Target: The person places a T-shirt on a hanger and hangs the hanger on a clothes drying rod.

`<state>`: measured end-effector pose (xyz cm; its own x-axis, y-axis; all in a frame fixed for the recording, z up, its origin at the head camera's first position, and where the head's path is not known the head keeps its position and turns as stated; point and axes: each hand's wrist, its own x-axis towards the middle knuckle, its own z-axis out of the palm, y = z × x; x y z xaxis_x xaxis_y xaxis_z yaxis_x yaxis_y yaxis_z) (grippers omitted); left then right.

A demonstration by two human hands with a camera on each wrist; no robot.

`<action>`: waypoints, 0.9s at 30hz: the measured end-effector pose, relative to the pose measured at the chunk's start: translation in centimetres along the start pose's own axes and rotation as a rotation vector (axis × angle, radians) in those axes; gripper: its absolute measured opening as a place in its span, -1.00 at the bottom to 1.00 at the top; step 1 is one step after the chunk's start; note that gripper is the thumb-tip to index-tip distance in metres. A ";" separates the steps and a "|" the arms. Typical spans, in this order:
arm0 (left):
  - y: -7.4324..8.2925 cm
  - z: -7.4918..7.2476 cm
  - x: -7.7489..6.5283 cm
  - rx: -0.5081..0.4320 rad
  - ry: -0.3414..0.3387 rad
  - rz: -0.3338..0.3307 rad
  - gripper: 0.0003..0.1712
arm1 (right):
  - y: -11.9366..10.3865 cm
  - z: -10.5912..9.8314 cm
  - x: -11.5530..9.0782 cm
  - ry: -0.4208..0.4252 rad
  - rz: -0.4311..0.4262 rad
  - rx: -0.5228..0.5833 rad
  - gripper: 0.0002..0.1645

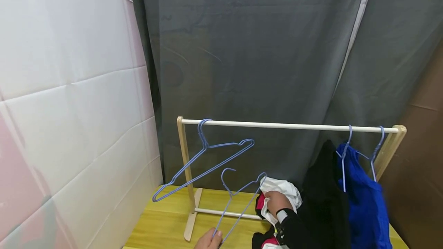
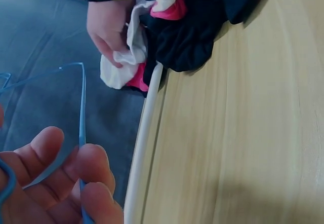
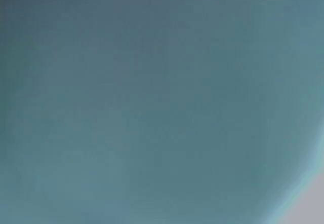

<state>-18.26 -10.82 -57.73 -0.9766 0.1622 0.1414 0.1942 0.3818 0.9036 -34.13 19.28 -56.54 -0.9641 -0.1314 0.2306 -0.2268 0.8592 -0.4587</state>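
In the head view, my left hand (image 1: 209, 239) holds a thin blue clothes hanger (image 1: 222, 181) by its lower part, hook upward. The left wrist view shows the hanger wire (image 2: 82, 107) between the thumb and fingers of that hand (image 2: 50, 176). My right hand (image 1: 277, 202) grips the white cloth of a bunched garment (image 1: 285, 188) with red and black parts, next to the hanger's far shoulder. From the left wrist view, the right hand's fingers (image 2: 114, 51) curl into the white cloth. The right wrist view is only a blur.
A wooden clothes rack with a white rod (image 1: 263, 125) stands on the yellow wood-grain table (image 1: 155, 218). Blue hangers (image 1: 205, 147) hang at its left end. A black garment (image 1: 325, 187) and a blue garment (image 1: 367, 206) hang at the right. Grey curtain (image 1: 242, 49) lies behind.
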 end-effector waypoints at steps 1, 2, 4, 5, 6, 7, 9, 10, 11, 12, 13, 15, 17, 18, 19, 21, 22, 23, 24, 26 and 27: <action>0.1 -0.1 0.0 0.000 0.000 -0.002 -0.67 | -0.1 -0.5 0.0 0.020 0.005 0.001 -0.75; 0.2 -0.2 0.0 0.000 -0.004 -0.003 -0.67 | -0.1 -1.0 0.1 0.045 0.004 -0.009 -0.80; 0.4 -0.4 0.0 0.005 -0.008 0.009 -0.67 | -0.1 -2.2 0.1 0.090 0.008 -0.023 -0.89; 0.5 -0.5 -0.1 -0.006 -0.009 0.025 -0.66 | 0.1 -2.8 0.2 0.106 0.016 -0.028 -0.91; 0.5 -0.6 -0.2 -0.011 -0.018 0.047 -0.66 | 0.1 -3.5 0.2 0.115 0.025 -0.028 -0.91; 0.6 -0.8 -0.3 -0.018 -0.035 0.061 -0.64 | 0.2 -4.2 0.2 0.122 0.034 -0.030 -0.90; 1.0 -1.3 -0.5 -0.024 -0.070 0.092 -0.61 | 0.3 -5.5 0.3 0.137 0.041 -0.025 -0.88; 1.2 -1.5 -0.6 -0.034 -0.092 0.095 -0.58 | 0.3 -6.2 0.4 0.141 0.038 -0.020 -0.86; 1.4 -1.8 -0.7 -0.040 -0.108 0.102 -0.56 | 0.3 -6.8 0.5 0.146 0.031 -0.015 -0.85; 1.7 -2.1 -0.8 -0.043 -0.125 0.106 -0.54 | 0.4 -7.5 0.6 0.153 0.033 -0.007 -0.84; 2.0 -2.5 -0.9 -0.049 -0.136 0.099 -0.52 | 0.4 -7.9 0.7 0.162 0.029 -0.005 -0.83; 2.5 -3.0 -1.2 -0.051 -0.147 0.102 -0.51 | 0.3 -8.9 0.8 0.175 0.029 0.005 -0.82; 3.0 -3.4 -1.4 -0.053 -0.157 0.097 -0.49 | 0.3 -9.7 0.7 0.178 0.040 0.004 -0.81; 3.3 -3.6 -1.5 -0.048 -0.163 0.088 -0.49 | 0.4 -10.1 0.7 0.180 0.050 -0.001 -0.81; 3.5 -3.7 -1.6 -0.041 -0.168 0.077 -0.48 | 0.4 -10.5 0.6 0.176 0.053 -0.003 -0.80; 3.9 -3.8 -1.7 -0.021 -0.180 0.054 -0.48 | 0.3 -11.2 0.5 0.161 0.063 -0.005 -0.78; 4.1 -3.9 -1.8 -0.007 -0.185 0.049 -0.48 | 0.2 -11.6 0.4 0.154 0.066 -0.004 -0.77; 4.3 -3.9 -1.9 0.008 -0.188 0.044 -0.48 | 0.1 -11.9 0.3 0.148 0.067 0.000 -0.76; 4.4 -3.9 -2.0 0.027 -0.190 0.047 -0.49 | 0.0 -12.2 0.2 0.143 0.067 0.001 -0.75; 4.6 -3.8 -2.0 0.050 -0.190 0.064 -0.49 | -0.3 -12.7 0.0 0.128 0.069 0.010 -0.75; 4.7 -3.7 -2.0 0.060 -0.189 0.073 -0.49 | -0.5 -12.8 -0.1 0.121 0.067 0.016 -0.75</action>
<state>-15.71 -12.69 -52.29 -0.9263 0.3565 0.1220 0.2741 0.4155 0.8673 -32.14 25.23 -45.32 -0.9538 -0.0122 0.3000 -0.1650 0.8561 -0.4897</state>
